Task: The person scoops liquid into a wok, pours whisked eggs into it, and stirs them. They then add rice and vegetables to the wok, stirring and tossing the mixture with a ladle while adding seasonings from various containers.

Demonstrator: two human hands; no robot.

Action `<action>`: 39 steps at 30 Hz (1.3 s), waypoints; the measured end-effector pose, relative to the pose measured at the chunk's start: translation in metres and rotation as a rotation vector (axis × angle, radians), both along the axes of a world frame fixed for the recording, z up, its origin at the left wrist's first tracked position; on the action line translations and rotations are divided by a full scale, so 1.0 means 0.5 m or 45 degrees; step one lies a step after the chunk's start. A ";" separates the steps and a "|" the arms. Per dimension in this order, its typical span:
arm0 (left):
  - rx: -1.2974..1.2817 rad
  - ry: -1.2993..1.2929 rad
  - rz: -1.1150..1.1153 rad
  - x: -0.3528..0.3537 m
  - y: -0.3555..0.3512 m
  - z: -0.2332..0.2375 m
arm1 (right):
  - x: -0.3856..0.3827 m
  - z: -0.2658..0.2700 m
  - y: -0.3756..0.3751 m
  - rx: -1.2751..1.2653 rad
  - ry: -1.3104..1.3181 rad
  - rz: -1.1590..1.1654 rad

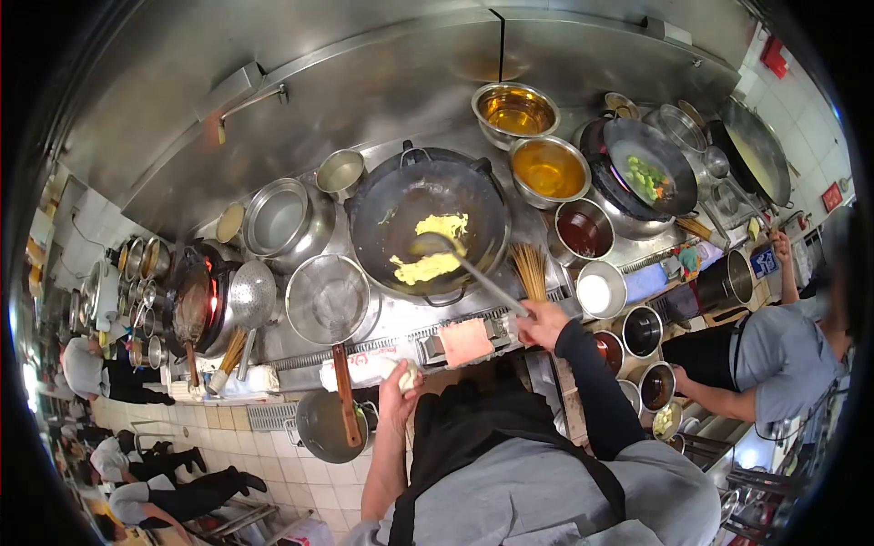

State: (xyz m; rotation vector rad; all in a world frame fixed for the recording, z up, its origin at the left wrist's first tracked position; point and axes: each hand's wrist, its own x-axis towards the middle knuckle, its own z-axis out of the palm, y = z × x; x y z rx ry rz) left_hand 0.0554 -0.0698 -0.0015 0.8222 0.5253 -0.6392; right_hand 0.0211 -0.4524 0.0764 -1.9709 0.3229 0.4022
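Yellow scrambled egg lies in the big dark wok at the centre. The bowl of a long-handled metal ladle rests against the egg. Its handle runs down to my right hand, which is closed around the end, at the wok's lower right. My left hand is closed on a crumpled whitish cloth, below the wok and right of the strainer's wooden handle. A pink cloth lies on the counter edge between my hands.
A round strainer sits left of the wok, near a pot. Two oil bowls, a red sauce pot and a bamboo brush stand to the right. Beyond, a co-worker stands near a wok of vegetables.
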 end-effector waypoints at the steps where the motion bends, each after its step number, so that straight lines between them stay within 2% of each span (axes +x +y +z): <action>1: -0.007 -0.018 -0.031 0.024 -0.013 0.002 | 0.009 0.007 -0.001 -0.204 -0.085 -0.028; 3: -0.029 0.013 -0.071 0.085 -0.059 0.011 | 0.045 0.000 0.033 -0.679 -0.189 -0.101; 4: -0.043 0.065 -0.081 0.114 -0.096 0.017 | 0.068 0.010 0.077 -0.719 -0.138 -0.151; 6: -0.180 -0.030 -0.232 0.170 -0.159 0.012 | 0.123 -0.105 0.123 -0.744 -0.149 -0.169; 8: 0.030 0.045 -0.324 0.224 -0.217 -0.040 | 0.107 -0.122 0.141 -0.599 -0.191 -0.140; 9: 0.131 0.182 -0.232 0.241 -0.258 -0.028 | 0.095 -0.127 0.148 -0.526 -0.210 -0.128; 12: 0.296 0.296 -0.252 0.283 -0.298 -0.040 | 0.019 -0.143 0.100 -0.339 -0.416 -0.008; 13: 0.120 0.327 -0.242 0.294 -0.289 -0.094 | -0.018 -0.054 0.102 -0.342 -0.402 -0.036; 15: 0.097 0.167 -0.190 0.252 -0.281 -0.084 | -0.086 -0.001 0.096 -0.434 -0.392 -0.041; 16: 0.079 0.081 -0.161 0.225 -0.285 -0.059 | -0.112 0.015 0.076 -0.438 -0.412 -0.028; 18: -0.007 0.119 -0.174 0.150 -0.268 0.050 | -0.149 0.074 0.016 -0.235 -0.262 0.097; 20: -0.031 0.203 -0.236 0.096 -0.239 0.132 | -0.170 0.210 -0.023 -0.097 -0.314 0.231; 22: -0.046 0.186 -0.159 0.106 -0.233 0.192 | -0.161 0.361 -0.020 -0.120 -0.056 0.297; 23: -0.057 0.176 -0.121 0.123 -0.232 0.208 | -0.154 0.352 -0.026 -0.157 -0.079 0.326; 24: -0.087 0.170 -0.128 0.153 -0.231 0.185 | -0.139 0.325 -0.023 -0.210 -0.115 0.299; 26: -0.096 0.175 -0.043 0.187 -0.242 0.112 | -0.099 0.226 -0.011 -0.314 -0.185 0.248; 27: -0.117 0.106 -0.103 0.181 -0.241 0.052 | -0.076 0.145 -0.012 -0.298 -0.208 0.228; 28: 0.032 0.080 -0.021 0.153 -0.256 0.009 | -0.051 0.081 -0.011 -0.281 -0.237 0.207; 29: 0.048 0.080 -0.067 0.117 -0.252 -0.025 | -0.042 0.062 0.007 -0.283 -0.246 0.093; 32: 0.151 0.135 -0.287 0.007 -0.201 -0.108 | -0.052 0.107 0.068 -0.416 -0.402 -0.069; 35: 0.375 0.234 -0.420 -0.042 -0.179 -0.014 | -0.089 0.127 0.089 -0.468 -0.344 -0.019; 36: 0.286 0.212 -0.361 -0.036 -0.182 -0.004 | -0.107 0.124 0.095 -0.469 -0.314 -0.013; 37: 0.201 0.191 -0.304 -0.025 -0.187 0.003 | -0.117 0.092 0.092 -0.358 -0.572 -0.031; 38: 0.114 0.168 -0.241 -0.013 -0.192 0.010 | -0.146 0.074 0.076 -0.290 -0.471 -0.004; 39: 0.027 0.161 -0.182 0.010 -0.198 0.008 | -0.158 0.122 0.069 -0.226 -0.378 0.027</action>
